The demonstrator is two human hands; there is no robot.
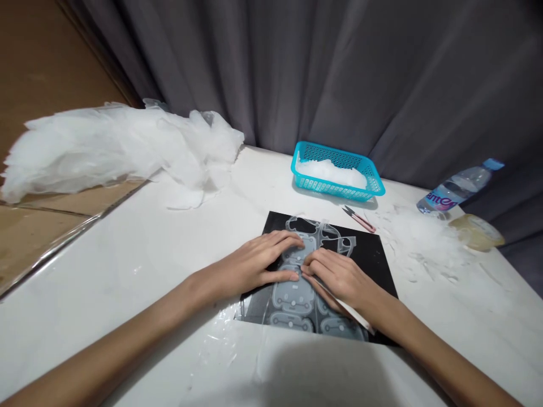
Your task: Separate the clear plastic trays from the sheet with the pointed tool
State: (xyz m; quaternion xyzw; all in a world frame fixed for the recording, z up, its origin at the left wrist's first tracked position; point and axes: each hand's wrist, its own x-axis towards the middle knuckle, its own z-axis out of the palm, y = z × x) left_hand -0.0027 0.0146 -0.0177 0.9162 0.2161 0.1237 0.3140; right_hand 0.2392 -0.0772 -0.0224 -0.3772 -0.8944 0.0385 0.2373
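Note:
A clear plastic sheet of rounded die-cut pieces lies on a black mat in front of me. My left hand rests flat on the sheet, fingers stretched out and pressing it down. My right hand is curled beside it, fingertips pinched at the sheet's middle, with a thin white stick-like tool running under the palm towards my wrist.
A turquoise basket holding white scraps stands behind the mat. Small pink snips lie next to it. Loose clear scraps, a water bottle and a tape roll sit right. Crumpled white plastic is piled left. Grey curtain behind.

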